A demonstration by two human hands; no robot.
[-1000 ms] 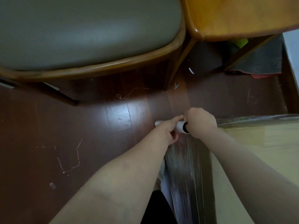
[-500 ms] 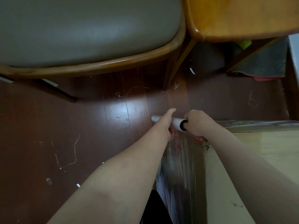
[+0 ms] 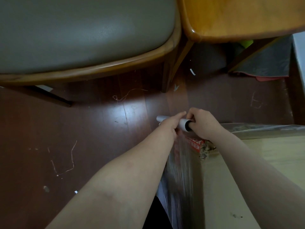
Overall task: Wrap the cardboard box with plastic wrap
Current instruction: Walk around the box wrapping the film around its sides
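I hold the grey-white tube of clear plastic wrap [image 3: 175, 123] crosswise just above centre frame, low over the dark red-brown wooden floor [image 3: 66, 138]. It sits just past the near corner of the pale tan cardboard box [image 3: 247, 171], which fills the lower right of the frame.

My left hand [image 3: 170, 127] lies over the middle of the tube with one finger stretched straight across its top. The rest of the hand seems tucked around it, though the underside is hidden. My right hand [image 3: 203, 124] curls around the tube's right end, with a digit pushed into the dark hollow core. I judge that this lets the roll spin like an axle while the left hand brakes it.

From the tube, a sheet of shiny film [image 3: 179, 166] runs down the box's side toward the bottom of the frame, streaked as if pulled tight. Holding the roll clear of the corner keeps tension so the film hugs the edge where the red printed label [image 3: 196, 144] shows. More film already glints along the box's top edge at right.

The grey-cushioned wooden chair [image 3: 82, 30] and the orange-brown wooden desk [image 3: 239, 17] crowd the top of the frame, so the room to swing round looks tight.
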